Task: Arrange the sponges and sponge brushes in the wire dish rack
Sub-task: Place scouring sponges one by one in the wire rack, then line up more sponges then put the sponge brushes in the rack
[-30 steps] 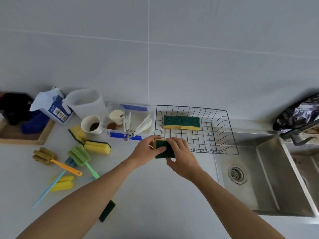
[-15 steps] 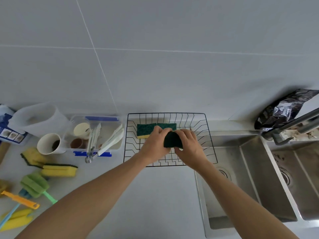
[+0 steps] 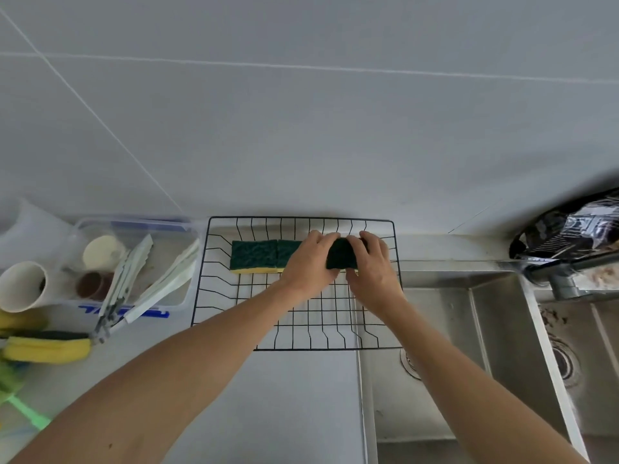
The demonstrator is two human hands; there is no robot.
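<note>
A black wire dish rack stands against the wall beside the sink. Along its back lies a green-topped yellow sponge. My left hand and my right hand both grip a second green-and-yellow sponge, held low at the rack's back right, just to the right of the lying sponge. My fingers hide most of it. More yellow sponges and a green sponge brush lie on the counter at the far left.
A clear plastic tub with tongs and small cups sits left of the rack, next to a white cup. A steel sink with a faucet lies to the right. A dark bag rests behind the faucet.
Both hands have carried the second sponge from the rack's front to its back right, lower and beside the first sponge. The view has shifted right, so the counter items slid left.
</note>
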